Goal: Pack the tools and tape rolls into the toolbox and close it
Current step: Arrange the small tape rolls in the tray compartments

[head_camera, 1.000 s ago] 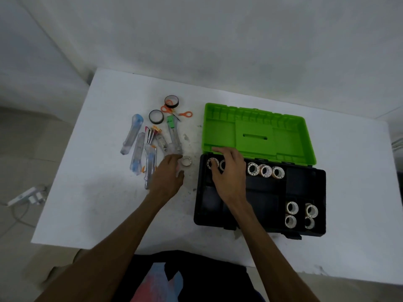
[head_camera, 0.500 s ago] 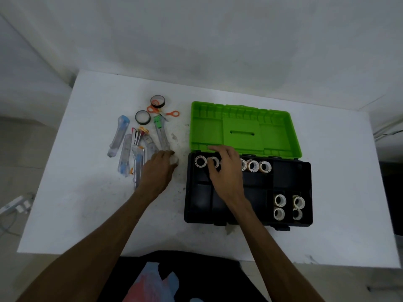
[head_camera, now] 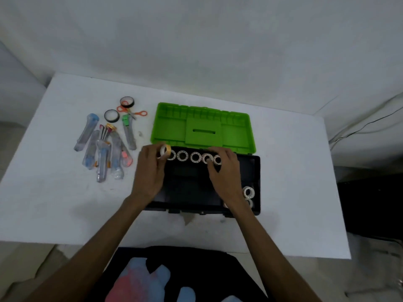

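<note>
I'm pinching a small white tape roll (head_camera: 165, 151) in my left hand (head_camera: 149, 171), adding it beside my right hand (head_camera: 224, 168), whose relaxed fingers are resting on the row. The clear-handled tools (head_camera: 104, 149) and two black tape rolls (head_camera: 111, 115) further left are waiting, and the black toolbox (head_camera: 257, 182) is sitting open.

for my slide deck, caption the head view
Left hand holds a white tape roll at the open black-and-green plastic toolbox.

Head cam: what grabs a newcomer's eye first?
The bright green lid of the open toolbox, standing out at mid-table, with a row of white tape rolls along the black tray's far edge. Both hands work that row: the left hand pinches a yellow-edged tape roll at its left end, and the right hand rests on the right-hand rolls. Left of the box lies a heap of packaged tools, black tape rolls and orange-handled scissors.
</note>
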